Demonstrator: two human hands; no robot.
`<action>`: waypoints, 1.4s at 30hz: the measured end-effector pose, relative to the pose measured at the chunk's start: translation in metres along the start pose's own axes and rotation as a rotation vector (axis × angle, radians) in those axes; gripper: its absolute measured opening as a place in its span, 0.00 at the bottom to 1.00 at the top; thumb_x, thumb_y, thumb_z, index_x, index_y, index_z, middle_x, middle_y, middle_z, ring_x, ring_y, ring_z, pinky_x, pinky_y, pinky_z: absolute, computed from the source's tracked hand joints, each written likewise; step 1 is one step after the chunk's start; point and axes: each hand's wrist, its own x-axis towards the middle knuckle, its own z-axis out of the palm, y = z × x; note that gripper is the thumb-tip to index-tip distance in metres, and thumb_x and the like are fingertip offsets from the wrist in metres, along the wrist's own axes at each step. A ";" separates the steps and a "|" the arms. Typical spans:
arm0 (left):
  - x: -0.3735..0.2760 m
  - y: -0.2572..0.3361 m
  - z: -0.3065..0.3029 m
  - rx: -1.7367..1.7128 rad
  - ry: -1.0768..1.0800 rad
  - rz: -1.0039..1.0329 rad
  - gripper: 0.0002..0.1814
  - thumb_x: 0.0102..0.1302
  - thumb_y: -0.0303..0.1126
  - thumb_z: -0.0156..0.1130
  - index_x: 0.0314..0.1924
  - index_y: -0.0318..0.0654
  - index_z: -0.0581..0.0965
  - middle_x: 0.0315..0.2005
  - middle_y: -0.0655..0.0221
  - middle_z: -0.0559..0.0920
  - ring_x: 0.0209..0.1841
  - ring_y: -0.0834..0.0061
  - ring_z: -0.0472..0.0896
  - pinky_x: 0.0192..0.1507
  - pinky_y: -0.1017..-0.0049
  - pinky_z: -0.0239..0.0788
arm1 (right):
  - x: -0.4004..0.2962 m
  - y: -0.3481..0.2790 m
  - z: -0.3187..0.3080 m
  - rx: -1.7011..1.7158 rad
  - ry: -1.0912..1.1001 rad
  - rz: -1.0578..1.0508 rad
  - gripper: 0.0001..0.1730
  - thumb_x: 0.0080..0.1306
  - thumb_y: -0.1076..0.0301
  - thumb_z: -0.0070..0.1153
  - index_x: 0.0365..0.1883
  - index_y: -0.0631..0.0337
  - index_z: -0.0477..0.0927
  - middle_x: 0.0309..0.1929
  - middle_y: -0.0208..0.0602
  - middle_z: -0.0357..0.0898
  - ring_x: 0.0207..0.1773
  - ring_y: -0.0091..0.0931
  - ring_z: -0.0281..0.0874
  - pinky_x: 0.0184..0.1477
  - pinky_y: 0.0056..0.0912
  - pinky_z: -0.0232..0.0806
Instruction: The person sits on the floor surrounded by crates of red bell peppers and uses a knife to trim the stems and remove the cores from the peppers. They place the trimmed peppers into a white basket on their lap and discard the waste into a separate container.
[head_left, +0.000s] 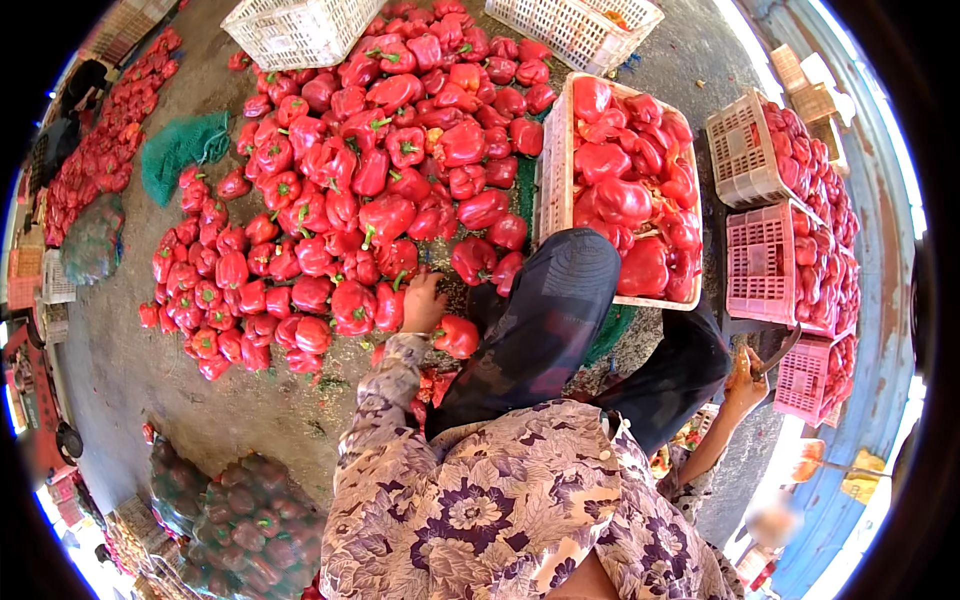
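Note:
My left hand (424, 301) reaches down at the near edge of a large pile of red bell peppers (405, 146). Its fingers are a little apart, with nothing visibly held in them. Just left of it lies a red bell pepper with a green stem (389, 306); whether the fingers touch it I cannot tell. Another red pepper (457, 337) rests on the floor between that hand and my bent leg. Off to the right, my right hand (747, 381) grips a knife with a curved, dark blade (781, 351), pointing up and away from my legs.
A plastic crate (553, 176) full of red peppers stands before my knees. Pink crates (759, 259) of peppers line the right side. White crates (304, 37) sit beyond the pile. A green mesh sack (184, 154) lies left; filled net bags (251, 525) stand lower left.

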 end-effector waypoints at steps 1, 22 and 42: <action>0.008 0.008 0.009 0.050 -0.006 0.046 0.27 0.53 0.31 0.68 0.56 0.42 0.77 0.51 0.55 0.78 0.57 0.49 0.74 0.62 0.53 0.65 | 0.001 0.002 0.000 0.001 -0.024 -0.031 0.11 0.62 0.74 0.68 0.43 0.64 0.86 0.28 0.28 0.82 0.18 0.11 0.62 0.21 0.15 0.51; 0.135 0.020 0.052 0.480 -0.554 0.739 0.38 0.45 0.36 0.78 0.57 0.52 0.71 0.54 0.63 0.75 0.66 0.57 0.70 0.65 0.55 0.62 | -0.031 -0.037 0.040 -0.130 -0.242 0.147 0.22 0.63 0.74 0.68 0.55 0.69 0.80 0.36 0.36 0.87 0.17 0.11 0.68 0.16 0.14 0.55; 0.157 0.172 -0.066 -0.856 0.197 0.237 0.42 0.39 0.29 0.81 0.57 0.36 0.72 0.48 0.68 0.78 0.51 0.71 0.78 0.58 0.70 0.72 | -0.063 -0.103 0.147 0.138 -0.550 -0.159 0.17 0.66 0.81 0.60 0.54 0.66 0.80 0.39 0.27 0.82 0.37 0.16 0.75 0.41 0.20 0.68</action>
